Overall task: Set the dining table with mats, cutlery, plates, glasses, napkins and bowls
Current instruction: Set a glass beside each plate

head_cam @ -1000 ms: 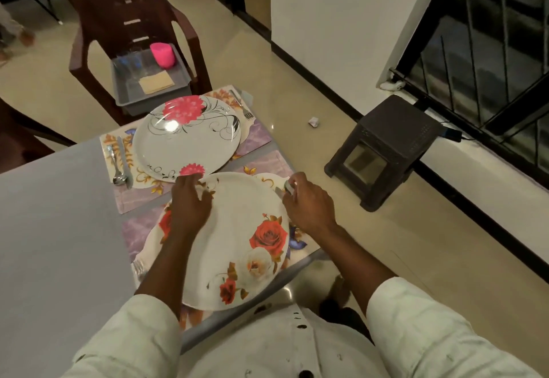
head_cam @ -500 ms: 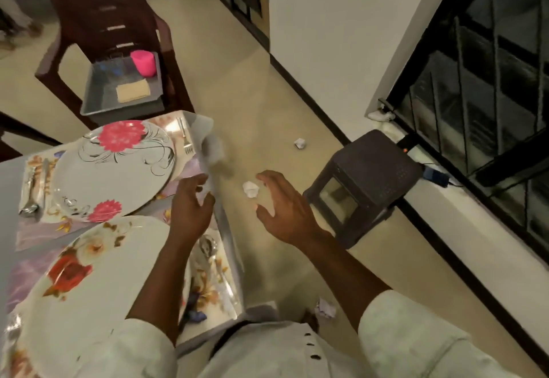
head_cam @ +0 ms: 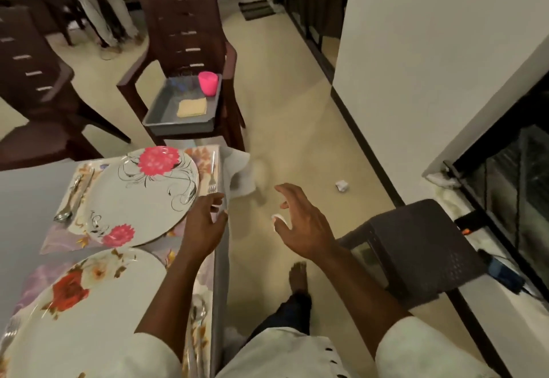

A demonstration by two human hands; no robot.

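Note:
Two floral plates lie on patterned mats at the table's right end: a pink-flower plate point(head_cam: 142, 196) farther off and a red-rose plate point(head_cam: 80, 312) close to me. A fork point(head_cam: 212, 175) lies right of the far plate, and a spoon and knife point(head_cam: 71, 196) lie on its left. My left hand point(head_cam: 205, 223) hovers at the table's right edge point(head_cam: 221, 273) with loosely curled fingers, holding nothing. My right hand point(head_cam: 303, 223) is spread open over the floor, off the table. A grey tray point(head_cam: 166, 122) on a brown chair holds a pink cup point(head_cam: 208, 83) and a folded napkin point(head_cam: 192, 107).
A dark plastic stool point(head_cam: 416, 250) stands on the floor to my right. Crumpled paper point(head_cam: 341, 185) lies on the floor. A white cloth point(head_cam: 237, 169) hangs at the table corner. More brown chairs point(head_cam: 35, 80) stand at the left. My bare foot point(head_cam: 298, 279) is on the floor.
Both hands have left the rose plate. My view and body swung right toward the chair with the tray, and my right hand moved off the table over the floor.

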